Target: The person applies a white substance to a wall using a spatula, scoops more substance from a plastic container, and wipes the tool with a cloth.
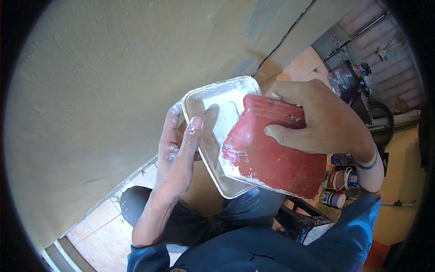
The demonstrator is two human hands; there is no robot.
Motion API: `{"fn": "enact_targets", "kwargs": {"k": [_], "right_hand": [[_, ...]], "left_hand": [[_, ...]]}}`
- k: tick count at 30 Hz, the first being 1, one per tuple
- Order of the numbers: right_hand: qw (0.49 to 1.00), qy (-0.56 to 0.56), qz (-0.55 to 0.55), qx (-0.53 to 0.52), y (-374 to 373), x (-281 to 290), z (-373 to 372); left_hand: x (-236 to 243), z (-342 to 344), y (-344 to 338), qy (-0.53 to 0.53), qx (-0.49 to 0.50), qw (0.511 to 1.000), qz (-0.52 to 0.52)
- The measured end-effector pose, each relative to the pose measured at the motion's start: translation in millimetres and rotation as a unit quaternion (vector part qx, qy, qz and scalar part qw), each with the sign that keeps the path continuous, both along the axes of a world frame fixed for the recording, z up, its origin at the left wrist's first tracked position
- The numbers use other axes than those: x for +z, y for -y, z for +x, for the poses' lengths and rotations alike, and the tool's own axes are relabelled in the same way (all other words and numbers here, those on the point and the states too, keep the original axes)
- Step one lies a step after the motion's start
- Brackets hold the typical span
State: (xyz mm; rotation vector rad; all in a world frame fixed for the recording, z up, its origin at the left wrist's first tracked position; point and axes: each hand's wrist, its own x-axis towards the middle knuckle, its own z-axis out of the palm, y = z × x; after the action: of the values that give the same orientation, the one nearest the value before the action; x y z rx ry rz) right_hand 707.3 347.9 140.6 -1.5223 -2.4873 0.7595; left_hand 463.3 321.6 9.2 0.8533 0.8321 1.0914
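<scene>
My left hand (179,152) grips the left rim of a shallow, clear rectangular plastic tub (204,129), thumb over the edge and fingers behind. White paste coats parts of the tub's inside, and smears of it mark my left thumb and fingers. In my right hand (321,120) is a wide red plastic putty spreader (281,158), held by its ridged upper edge. The spreader lies tilted over the right part of the tub, hiding that side. White paste clings along its left and lower edge. Whether its edge touches the tub's floor, I cannot tell.
A beige wall (104,90) rises in front and to the left. Under me is a dark plastic stool (303,220) on pale floor tiles (104,233). Several paint cans (334,180) stand at the right, with a wheel (383,122) beyond. A black cable (285,36) runs down the wall.
</scene>
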Motion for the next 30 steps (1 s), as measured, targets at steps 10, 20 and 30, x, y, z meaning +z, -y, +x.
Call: {"fn": "enact_targets", "kwargs": {"k": [10,20,30], "right_hand": [[0.977,0.104,0.166,-0.085,15,23,9],[0.985,0.041,0.096,-0.138,-3,19,45],[0.960,-0.161,0.002,-0.229,-2,5,81]], "left_hand": [[5,2,-4,-0.008,-0.013,0.999,-0.040],[4,1,-6,-0.008,-0.015,0.999,-0.035],[-3,1,-5,0.000,-0.013,0.997,-0.076]]}}
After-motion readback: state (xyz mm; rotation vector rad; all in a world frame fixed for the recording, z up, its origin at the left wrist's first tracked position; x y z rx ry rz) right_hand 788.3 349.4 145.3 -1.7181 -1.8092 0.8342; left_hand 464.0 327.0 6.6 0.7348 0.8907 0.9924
